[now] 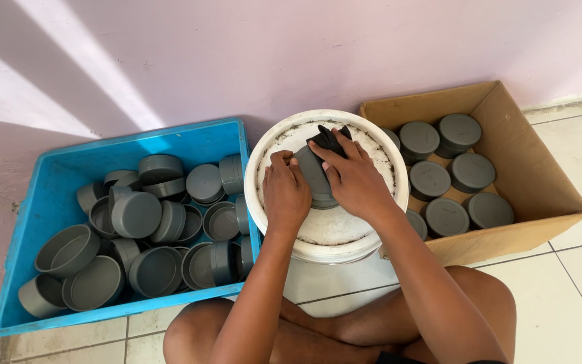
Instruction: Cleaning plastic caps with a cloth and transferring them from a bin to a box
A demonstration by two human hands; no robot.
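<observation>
- my left hand point(285, 195) is curled over the near edge of a grey cap point(314, 176), pinning it on top of the white bucket point(325, 236)
- right hand point(353, 176) lies flat-ish on the cap, fingers pressing a black rag point(329, 140) against it
- blue crate point(28, 222) on my left is piled with loose caps point(136, 214)
- cardboard box point(533, 168) on my right has caps laid in neat rows point(447, 217)

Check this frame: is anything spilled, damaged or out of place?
Nothing looks spilled or broken. The grey caps in the blue crate lie jumbled, those in the cardboard box stacked neatly. The white bucket lid looks grimy.
</observation>
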